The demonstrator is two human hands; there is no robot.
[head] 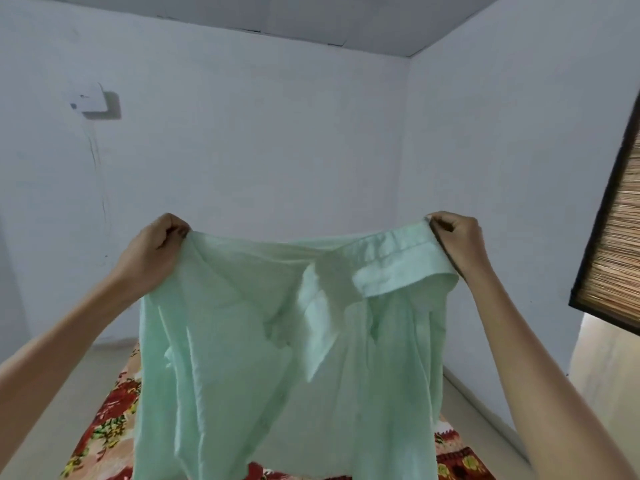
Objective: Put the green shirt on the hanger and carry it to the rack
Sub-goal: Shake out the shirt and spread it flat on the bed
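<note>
From the head view, you are holding up one green shirt (277, 341), a thin, soft, pale mint cloth that is hanging in loose vertical folds and creases, with a stiffer folded band, a collar or cuff, lying flat near its upper right edge. Your left hand (152, 251) is clenching a bunched corner of the top edge at the left, fingers curled tight around the fabric. Your right hand (457, 233) is pinching the other end of the top edge at the right, fist closed on the band. The cloth is stretching in a shallow sag between your two fists and is draping down below them, covering the middle of the scene, well above the bedding. One floral blanket (110, 420) is lying beneath the shirt, plush-looking, with red and yellow flowers on a pale ground, showing at the near left and near right of the hanging cloth. Far behind, the smooth pale walls (277, 133) are meeting in a corner, and one small white box (91, 100) is sitting on the left wall. At the right edge, one woven reed blind (616, 244) with a dark border is hanging tilted.
</note>
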